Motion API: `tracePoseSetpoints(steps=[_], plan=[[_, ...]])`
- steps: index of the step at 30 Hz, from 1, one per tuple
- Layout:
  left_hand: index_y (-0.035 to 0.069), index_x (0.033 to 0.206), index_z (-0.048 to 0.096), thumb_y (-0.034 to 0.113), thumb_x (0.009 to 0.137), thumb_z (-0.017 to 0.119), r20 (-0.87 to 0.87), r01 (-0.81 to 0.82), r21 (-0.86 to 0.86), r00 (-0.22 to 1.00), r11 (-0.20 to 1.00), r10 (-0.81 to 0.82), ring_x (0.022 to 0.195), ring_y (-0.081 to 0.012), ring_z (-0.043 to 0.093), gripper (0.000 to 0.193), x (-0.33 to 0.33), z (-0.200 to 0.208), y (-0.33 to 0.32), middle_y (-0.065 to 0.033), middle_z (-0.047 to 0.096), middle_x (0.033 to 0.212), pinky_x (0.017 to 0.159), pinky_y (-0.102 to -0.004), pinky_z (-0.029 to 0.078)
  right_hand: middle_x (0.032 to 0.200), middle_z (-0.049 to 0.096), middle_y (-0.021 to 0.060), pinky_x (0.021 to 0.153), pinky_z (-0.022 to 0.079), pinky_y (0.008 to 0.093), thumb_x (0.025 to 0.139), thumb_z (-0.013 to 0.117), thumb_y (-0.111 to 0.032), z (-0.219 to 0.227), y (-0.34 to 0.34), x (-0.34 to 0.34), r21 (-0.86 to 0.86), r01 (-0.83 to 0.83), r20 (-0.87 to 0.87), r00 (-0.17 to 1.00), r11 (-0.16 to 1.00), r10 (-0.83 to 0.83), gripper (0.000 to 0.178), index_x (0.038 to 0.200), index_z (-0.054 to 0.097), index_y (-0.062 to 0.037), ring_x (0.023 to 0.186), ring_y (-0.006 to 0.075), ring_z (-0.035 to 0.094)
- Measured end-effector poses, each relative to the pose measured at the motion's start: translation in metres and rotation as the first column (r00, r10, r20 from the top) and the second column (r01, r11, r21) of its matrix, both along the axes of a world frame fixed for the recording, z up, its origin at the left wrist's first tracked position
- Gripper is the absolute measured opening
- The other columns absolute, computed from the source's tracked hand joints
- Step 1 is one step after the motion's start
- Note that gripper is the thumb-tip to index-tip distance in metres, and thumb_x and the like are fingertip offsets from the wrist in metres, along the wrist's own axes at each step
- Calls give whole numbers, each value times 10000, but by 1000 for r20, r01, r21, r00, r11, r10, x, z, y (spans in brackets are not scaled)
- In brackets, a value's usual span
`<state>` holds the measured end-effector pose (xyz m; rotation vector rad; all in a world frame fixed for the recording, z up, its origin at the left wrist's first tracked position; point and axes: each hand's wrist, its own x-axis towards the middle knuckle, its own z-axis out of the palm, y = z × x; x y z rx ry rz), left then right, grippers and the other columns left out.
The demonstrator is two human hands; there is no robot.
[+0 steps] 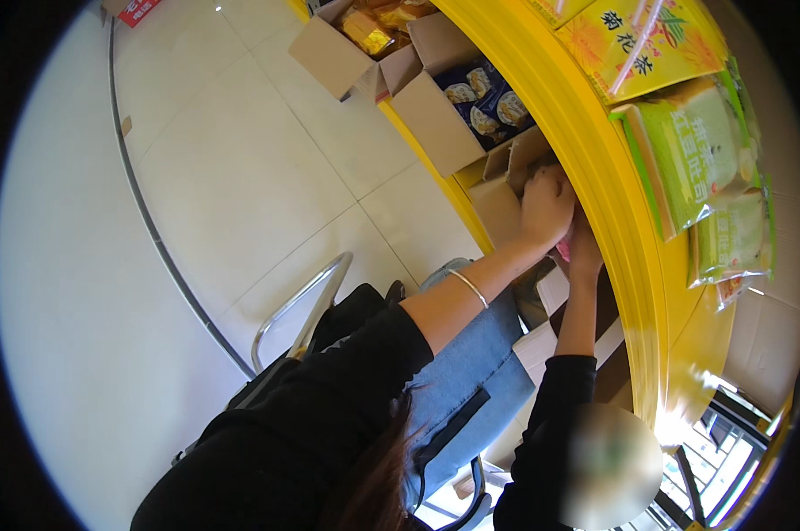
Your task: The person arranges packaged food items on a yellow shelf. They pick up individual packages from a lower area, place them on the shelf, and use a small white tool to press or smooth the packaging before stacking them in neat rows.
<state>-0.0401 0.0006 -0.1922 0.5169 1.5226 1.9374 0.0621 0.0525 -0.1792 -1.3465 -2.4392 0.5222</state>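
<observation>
Both of my hands reach into an open cardboard box [497, 210] below the yellow shelf's edge. My left hand [547, 205], with a bangle on its forearm, is closed at the box opening, its fingers curled; what they hold, if anything, is hidden. Beside it, closer to the shelf, my right hand [584, 250] reaches in under the yellow edge, which covers its fingers. A small pink item [563, 248] shows between my two wrists; I cannot make out its kind or whether a hand grips it.
The yellow shelf [585, 150] curves over the boxes. On it lie a yellow tea box [643, 44] and green bread packs [687, 155]. Farther boxes hold dark blue packages [484, 102] and gold-wrapped packs [364, 31]. A metal-framed chair [316, 305] stands at my left on the tiled floor.
</observation>
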Motion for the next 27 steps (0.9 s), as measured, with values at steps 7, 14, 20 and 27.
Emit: tracePoseSetpoints(steps=[7, 14, 20, 27], plan=[[-5, 1018, 626, 246, 894, 472, -65, -56, 20, 996, 998, 57, 908, -424, 583, 319, 9, 5, -9, -226, 640, 888, 806, -453, 463, 838, 564, 61, 478, 477, 250, 913, 570, -74, 6, -22, 61, -571, -50, -677, 594, 820, -435, 271, 1173, 500, -48, 594, 150, 565], [-8, 1079, 635, 182, 903, 516, -199, 175, -79, 962, 981, -187, 860, -219, 624, 285, 20, 51, -114, -145, 674, 956, 741, -310, 482, 880, 597, 42, 511, 459, 220, 922, 578, -126, 78, -116, 76, -768, -37, -591, 423, 639, -687, 250, 1154, 519, -53, 614, 103, 549], [-21, 1133, 621, 126, 920, 534, -164, 611, -318, 717, 725, -677, 910, -128, 611, 273, 29, 103, -186, -119, 668, 1051, 780, -251, 474, 926, 622, 73, 661, 479, 224, 917, 558, -84, 112, -186, 139, -555, 41, -526, 756, 831, -389, 258, 1168, 556, -20, 789, 103, 586], [-21, 1212, 553, 145, 942, 543, -389, 776, 94, 605, 623, -695, 960, -122, 595, 317, 90, 169, -144, -80, 643, 1103, 819, -258, 462, 1067, 633, 108, 873, 458, 300, 850, 558, 24, 195, -158, 207, 36, 332, -599, 762, 942, -246, 316, 1164, 560, -13, 978, 202, 598]])
